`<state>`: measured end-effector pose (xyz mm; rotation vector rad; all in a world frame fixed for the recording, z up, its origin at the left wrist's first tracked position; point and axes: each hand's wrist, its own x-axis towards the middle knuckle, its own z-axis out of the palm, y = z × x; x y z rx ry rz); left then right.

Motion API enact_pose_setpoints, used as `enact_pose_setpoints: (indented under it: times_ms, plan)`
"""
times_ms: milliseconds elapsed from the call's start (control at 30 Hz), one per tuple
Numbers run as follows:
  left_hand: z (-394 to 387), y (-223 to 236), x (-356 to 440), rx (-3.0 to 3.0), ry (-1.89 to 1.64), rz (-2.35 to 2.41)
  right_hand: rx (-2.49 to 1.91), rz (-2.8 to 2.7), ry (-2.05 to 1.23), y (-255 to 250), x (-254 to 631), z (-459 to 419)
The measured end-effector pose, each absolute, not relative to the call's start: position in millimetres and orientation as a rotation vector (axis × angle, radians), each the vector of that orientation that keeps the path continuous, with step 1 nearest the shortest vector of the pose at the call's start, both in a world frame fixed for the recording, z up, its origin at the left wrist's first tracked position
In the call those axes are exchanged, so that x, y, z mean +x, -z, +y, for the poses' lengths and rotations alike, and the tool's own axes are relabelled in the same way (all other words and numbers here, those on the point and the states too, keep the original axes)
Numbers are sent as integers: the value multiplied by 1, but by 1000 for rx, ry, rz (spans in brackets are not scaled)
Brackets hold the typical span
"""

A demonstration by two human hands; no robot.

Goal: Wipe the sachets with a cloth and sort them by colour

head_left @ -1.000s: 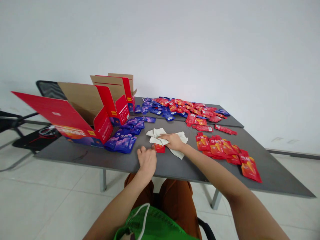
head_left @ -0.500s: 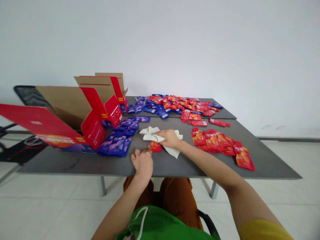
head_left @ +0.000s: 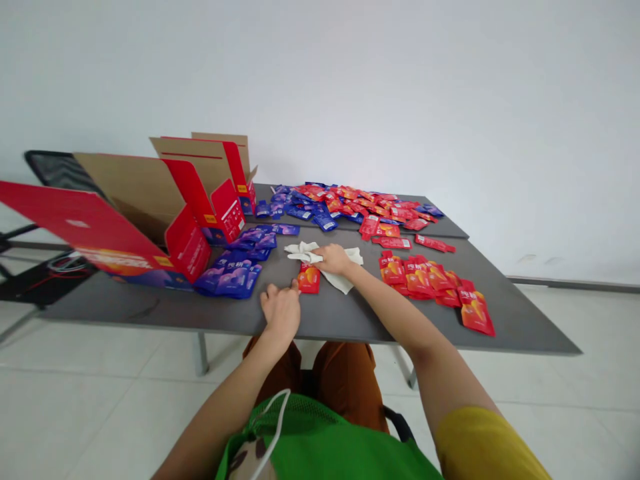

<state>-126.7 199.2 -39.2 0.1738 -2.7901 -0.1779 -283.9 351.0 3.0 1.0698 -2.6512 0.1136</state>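
Observation:
A red foil sachet (head_left: 309, 280) with an orange pattern lies on the grey table (head_left: 330, 320), just in front of a crumpled white cloth (head_left: 350, 265). My right hand (head_left: 334, 260) presses on the cloth and is shut on it, its fingers touching the sachet's top end. My left hand (head_left: 281, 310) rests on the table nearer me, with its fingertips pinching the sachet's left edge.
Open red cartons (head_left: 187, 247) stand at the table's left, beside blue sachets (head_left: 227, 280). Red sachets (head_left: 425, 280) lie to the right. A mixed heap (head_left: 345, 203) covers the far table. A green bag (head_left: 320, 440) sits on my lap.
The cloth has slid away from me, uncovering more of the red sachet. My view has shifted, so the table sits higher and the cartons further left.

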Motion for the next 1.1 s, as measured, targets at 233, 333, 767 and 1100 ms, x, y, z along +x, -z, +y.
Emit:
enact_pose_setpoints:
  times_ms: [233,333,767,1100]
  plan:
    - [196,33,-120,247,401,-2533,935,-2585,-211,-11,-283,367]
    - [211,28,-124,138,344,-2569,948,-2471,-450,-10,-268,370]
    - [195,39,-151,453,1265,-2164,1456,-2252,-821,6,-197,371]
    - [209,43,-151,520,2355,-1438,1767,-2267,-410,17,-223,348]
